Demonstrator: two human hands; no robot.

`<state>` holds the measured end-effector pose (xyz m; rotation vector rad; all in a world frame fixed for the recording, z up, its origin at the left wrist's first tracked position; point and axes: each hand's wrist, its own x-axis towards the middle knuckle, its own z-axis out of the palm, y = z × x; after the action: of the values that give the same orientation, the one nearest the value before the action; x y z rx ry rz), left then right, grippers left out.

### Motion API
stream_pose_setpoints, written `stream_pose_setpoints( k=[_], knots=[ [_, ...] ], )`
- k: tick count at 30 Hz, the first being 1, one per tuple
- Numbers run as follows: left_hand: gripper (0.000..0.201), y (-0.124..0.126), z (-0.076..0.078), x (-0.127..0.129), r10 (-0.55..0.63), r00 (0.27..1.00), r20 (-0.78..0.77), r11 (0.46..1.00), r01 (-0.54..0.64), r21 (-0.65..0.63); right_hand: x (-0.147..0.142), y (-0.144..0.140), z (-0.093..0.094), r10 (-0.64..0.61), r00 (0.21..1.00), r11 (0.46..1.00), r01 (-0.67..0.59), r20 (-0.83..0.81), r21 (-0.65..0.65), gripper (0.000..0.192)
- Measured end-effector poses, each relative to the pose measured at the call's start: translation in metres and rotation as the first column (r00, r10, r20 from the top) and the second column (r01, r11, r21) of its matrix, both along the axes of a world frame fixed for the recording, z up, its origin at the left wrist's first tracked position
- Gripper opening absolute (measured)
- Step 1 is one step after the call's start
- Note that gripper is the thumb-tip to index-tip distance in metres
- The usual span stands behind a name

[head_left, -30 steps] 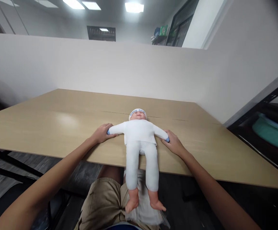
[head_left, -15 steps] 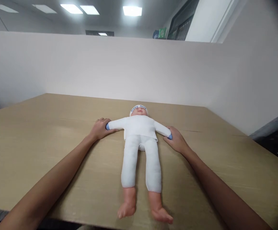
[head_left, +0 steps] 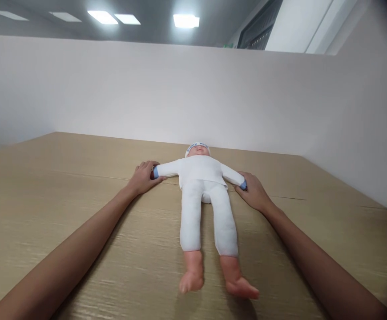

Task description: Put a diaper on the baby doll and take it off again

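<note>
A baby doll (head_left: 203, 171) in a white top and white trousers lies on its back, bare feet toward me. Its head wears a white cap (head_left: 197, 145) with blue lettering. The doll's arms stretch out to both sides, and each sleeve ends in a blue cuff. My left hand (head_left: 144, 177) is closed around the doll's hand at the left cuff. At the right cuff, my right hand (head_left: 252, 191) grips the doll's other hand. Both of the doll's hands are largely hidden by my fingers.
The doll rests on a wide wooden table (head_left: 80, 213) with thin seams across its top. Behind the table's far edge stands a white partition wall (head_left: 147, 89), which continues along the right side. Ceiling lights (head_left: 186, 21) show above it.
The view has shifted a little, so the doll and both hands appear slightly higher and further right. Both hands keep their hold, and the doll's arms stay spread.
</note>
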<state>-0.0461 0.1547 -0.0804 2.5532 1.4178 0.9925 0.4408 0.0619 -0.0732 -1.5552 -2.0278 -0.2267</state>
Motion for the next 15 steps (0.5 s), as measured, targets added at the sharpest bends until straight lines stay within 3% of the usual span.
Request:
stream_pose_setpoints(
  k=[6, 9, 12, 15],
  knots=[
    [0.062, -0.013, -0.001, -0.006, 0.0, 1.0, 0.004, 1.0, 0.0, -0.015, -0.001, -0.012, -0.006, -0.063, 0.998, 0.997, 0.064, -0.021, 0.036, 0.058],
    [0.059, -0.027, -0.001, -0.009, 0.045, 0.999, 0.009, 0.999, -0.045, -0.002, -0.013, -0.028, -0.001, -0.058, 0.997, 0.987, 0.065, -0.049, 0.145, 0.062],
    [0.059, -0.05, 0.006, -0.006, 0.106, 0.993, 0.049, 0.993, -0.109, 0.055, -0.043, -0.057, 0.017, -0.008, 0.994, 0.956, 0.04, -0.111, 0.29, 0.061],
    [0.051, -0.097, 0.031, 0.005, 0.077, 0.987, 0.14, 0.985, -0.097, 0.144, -0.091, -0.113, 0.044, 0.077, 0.979, 0.926, 0.001, -0.191, 0.378, 0.052]
  ],
)
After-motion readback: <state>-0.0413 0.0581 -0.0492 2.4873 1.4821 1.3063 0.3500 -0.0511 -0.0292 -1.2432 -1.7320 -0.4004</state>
